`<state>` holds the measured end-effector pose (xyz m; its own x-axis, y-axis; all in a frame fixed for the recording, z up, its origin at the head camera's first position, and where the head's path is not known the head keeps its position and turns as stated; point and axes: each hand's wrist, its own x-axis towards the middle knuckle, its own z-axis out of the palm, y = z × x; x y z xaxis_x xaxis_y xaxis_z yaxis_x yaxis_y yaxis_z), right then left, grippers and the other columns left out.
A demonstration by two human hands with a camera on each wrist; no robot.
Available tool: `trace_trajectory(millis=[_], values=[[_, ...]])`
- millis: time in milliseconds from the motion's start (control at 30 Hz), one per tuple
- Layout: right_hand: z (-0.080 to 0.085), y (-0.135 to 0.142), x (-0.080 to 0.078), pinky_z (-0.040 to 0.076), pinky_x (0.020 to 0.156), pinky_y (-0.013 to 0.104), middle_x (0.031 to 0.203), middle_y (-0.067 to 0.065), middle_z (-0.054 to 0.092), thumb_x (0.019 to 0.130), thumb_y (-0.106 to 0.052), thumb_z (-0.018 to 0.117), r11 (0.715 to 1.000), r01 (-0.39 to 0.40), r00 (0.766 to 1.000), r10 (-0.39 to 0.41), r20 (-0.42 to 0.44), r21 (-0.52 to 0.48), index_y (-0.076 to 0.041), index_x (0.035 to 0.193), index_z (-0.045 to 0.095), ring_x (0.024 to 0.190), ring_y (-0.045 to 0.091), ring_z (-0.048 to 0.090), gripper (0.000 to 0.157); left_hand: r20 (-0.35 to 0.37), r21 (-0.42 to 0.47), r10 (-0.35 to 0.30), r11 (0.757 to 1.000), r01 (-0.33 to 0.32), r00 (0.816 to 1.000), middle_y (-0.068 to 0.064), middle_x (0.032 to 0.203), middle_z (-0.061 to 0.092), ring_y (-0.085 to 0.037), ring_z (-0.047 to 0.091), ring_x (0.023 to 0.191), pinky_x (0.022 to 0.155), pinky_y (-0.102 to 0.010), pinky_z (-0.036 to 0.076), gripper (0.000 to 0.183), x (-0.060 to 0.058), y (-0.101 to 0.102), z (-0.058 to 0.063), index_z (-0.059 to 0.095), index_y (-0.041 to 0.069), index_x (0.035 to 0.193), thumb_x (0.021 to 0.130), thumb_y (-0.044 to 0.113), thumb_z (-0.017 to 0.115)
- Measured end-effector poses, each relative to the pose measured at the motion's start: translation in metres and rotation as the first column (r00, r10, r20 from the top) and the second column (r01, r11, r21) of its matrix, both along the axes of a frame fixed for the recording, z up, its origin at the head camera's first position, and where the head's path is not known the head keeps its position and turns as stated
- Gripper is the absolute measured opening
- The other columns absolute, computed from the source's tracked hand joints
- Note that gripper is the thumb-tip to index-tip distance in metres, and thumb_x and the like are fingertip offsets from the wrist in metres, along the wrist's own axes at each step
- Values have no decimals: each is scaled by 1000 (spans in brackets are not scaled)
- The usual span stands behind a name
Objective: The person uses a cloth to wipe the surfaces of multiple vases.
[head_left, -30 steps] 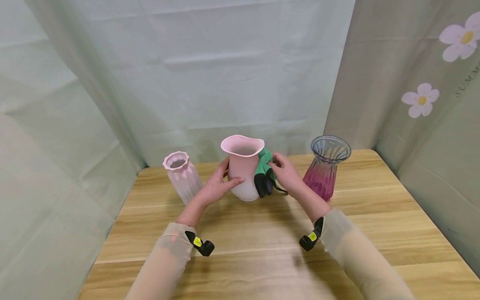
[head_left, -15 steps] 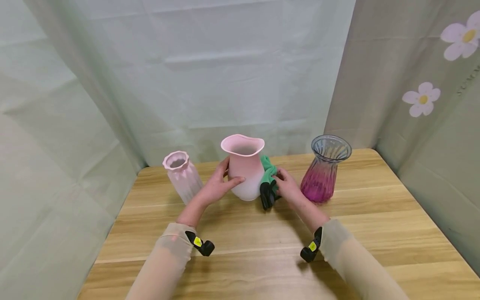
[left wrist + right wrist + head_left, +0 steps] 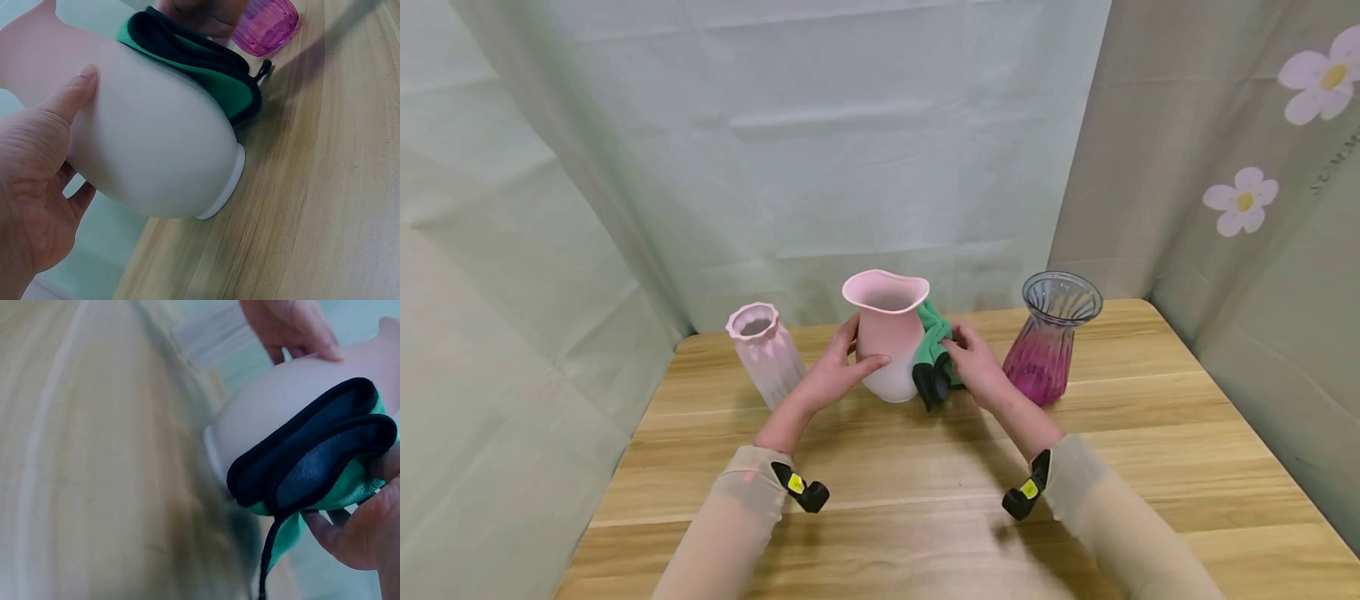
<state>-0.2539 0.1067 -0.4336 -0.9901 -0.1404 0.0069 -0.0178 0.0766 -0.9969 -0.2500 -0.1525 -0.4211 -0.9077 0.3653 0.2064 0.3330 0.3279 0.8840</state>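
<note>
A pink-and-white vase [image 3: 891, 354] with a wavy rim stands on the wooden table, tilted in neither direction that I can make out. My left hand [image 3: 837, 367] grips its left side, the thumb lying across the front, as the left wrist view [image 3: 37, 175] also shows. In my right hand [image 3: 976, 362] is a bunched green cloth [image 3: 934, 337] with black edging and a black cord loop. The cloth [image 3: 331, 469] lies against the vase's right side. Some of my right fingers are hidden behind its folds.
A slim pale-pink fluted vase [image 3: 767, 358] stands left of my left hand. To the right is a ribbed glass vase [image 3: 1048, 350], smoky above and magenta below, close to my right forearm. Pale curtains hang behind the wooden table [image 3: 917, 517].
My right hand has slid the cloth down the vase's right side, then a little back up. The left hand and the vase have stayed in place.
</note>
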Motion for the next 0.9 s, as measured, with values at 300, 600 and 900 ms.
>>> trace_trajectory(millis=[300, 600, 900], values=[[46, -6, 1, 47, 99, 44, 129, 20, 59, 108, -16, 52, 999, -40, 986, 42, -160, 18, -1, 133, 56, 119, 30, 54, 29, -9, -18, -2, 1000, 2, 1000, -2, 158, 37, -22, 41, 140, 113, -49, 38, 86, 0, 2, 1, 24, 18, 162, 95, 30, 76], [58, -9, 3, 49, 96, 43, 130, 14, 61, 107, -17, 56, 999, 0, 981, -8, -194, -41, -4, 134, 57, 118, 25, 56, 30, -11, -19, 0, 1000, 0, 1000, -3, 159, 36, -23, 40, 142, 114, -49, 38, 87, 1, 3, 2, 23, 18, 163, 95, 29, 77], [58, -11, 3, 48, 100, 49, 128, 13, 62, 104, -19, 61, 998, -8, 966, 24, -259, 63, -6, 135, 59, 122, 30, 56, 34, -15, -4, -4, 1000, 4, 1000, -5, 158, 37, -25, 41, 140, 112, -52, 38, 86, 1, 2, 3, 24, 16, 162, 95, 27, 76]])
